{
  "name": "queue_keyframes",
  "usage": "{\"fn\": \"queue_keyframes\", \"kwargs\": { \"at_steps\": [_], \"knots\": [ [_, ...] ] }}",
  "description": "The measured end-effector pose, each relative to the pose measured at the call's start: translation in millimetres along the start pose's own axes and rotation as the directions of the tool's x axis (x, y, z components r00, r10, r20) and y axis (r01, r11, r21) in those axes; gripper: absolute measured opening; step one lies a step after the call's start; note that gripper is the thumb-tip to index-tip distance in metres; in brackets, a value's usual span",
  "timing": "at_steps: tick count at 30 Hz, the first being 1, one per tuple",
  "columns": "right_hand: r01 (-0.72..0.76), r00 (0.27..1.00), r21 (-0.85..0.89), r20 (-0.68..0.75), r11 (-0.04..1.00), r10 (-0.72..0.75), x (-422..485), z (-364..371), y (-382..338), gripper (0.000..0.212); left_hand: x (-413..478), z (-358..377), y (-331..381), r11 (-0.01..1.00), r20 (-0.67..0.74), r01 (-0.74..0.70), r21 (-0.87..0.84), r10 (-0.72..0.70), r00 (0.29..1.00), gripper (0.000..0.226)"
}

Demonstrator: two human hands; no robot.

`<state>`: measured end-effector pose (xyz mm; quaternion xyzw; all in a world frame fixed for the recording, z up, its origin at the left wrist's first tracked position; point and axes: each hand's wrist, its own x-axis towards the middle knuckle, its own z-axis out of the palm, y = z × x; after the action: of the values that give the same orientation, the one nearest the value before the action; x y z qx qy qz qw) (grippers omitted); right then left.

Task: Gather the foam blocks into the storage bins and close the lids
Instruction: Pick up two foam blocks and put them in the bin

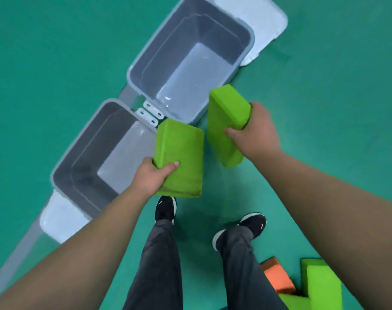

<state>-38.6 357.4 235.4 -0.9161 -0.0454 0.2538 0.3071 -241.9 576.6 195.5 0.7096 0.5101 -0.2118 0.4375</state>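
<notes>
The near bin (78, 166) stands open and empty on the floor. Just beside its rim, the left hand (149, 175) grips a green foam block (179, 153) by its lower end. I would carry it over the opening and lay it flat, to save room. The far bin (159, 63) is also empty; the right hand (253, 130) clasps a second green block (226, 113) next to it. More blocks (322, 280) wait on the floor.

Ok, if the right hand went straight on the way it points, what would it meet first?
Probably the far bin: the right hand points toward it, and its green block overlaps the bin's near corner in the picture. Height is unclear from above, so it may clear the rim and pass over the open inside.
</notes>
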Motion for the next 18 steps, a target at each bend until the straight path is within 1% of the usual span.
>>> {"fn": "queue_keyframes", "kwargs": {
  "at_steps": [3, 6, 9, 11, 15, 18],
  "knots": [
    [0.085, 0.991, 0.03, 0.097, 0.996, -0.088, -20.3, 61.8, -62.9, 0.064, -0.9, -58.4, -60.3, 0.998, -0.047, 0.03, -0.059, -0.033, 0.998, 0.076],
    [0.159, 0.977, 0.012, 0.145, 0.987, -0.159, -37.2, 118.9, -114.7, 0.063, 5.4, -112.9, -115.6, 0.988, -0.118, 0.073, -0.136, -0.09, 0.989, 0.078],
    [0.19, 0.963, -0.017, 0.195, 0.982, -0.183, -48.6, 169.5, -153.7, 0.068, 19.0, -153.6, -160.6, 0.966, -0.165, 0.116, -0.233, -0.157, 0.974, 0.09],
    [0.214, 0.949, -0.038, 0.243, 0.976, -0.199, -53.7, 201.1, -172.5, 0.07, 31.3, -173.8, -185.5, 0.951, -0.186, 0.141, -0.275, -0.196, 0.963, 0.093],
    [0.282, 0.908, -0.149, 0.362, 0.948, -0.213, -54.7, 254.6, -199.9, 0.069, 60.1, -195.5, -219.6, 0.938, -0.224, 0.176, -0.298, -0.248, 0.942, 0.079],
    [0.33, 0.881, -0.23, 0.423, 0.915, -0.211, -53.5, 289.5, -210.6, 0.076, 78.9, -200.4, -233.9, 0.928, -0.242, 0.216, -0.305, -0.294, 0.925, 0.068]
  ]
}}
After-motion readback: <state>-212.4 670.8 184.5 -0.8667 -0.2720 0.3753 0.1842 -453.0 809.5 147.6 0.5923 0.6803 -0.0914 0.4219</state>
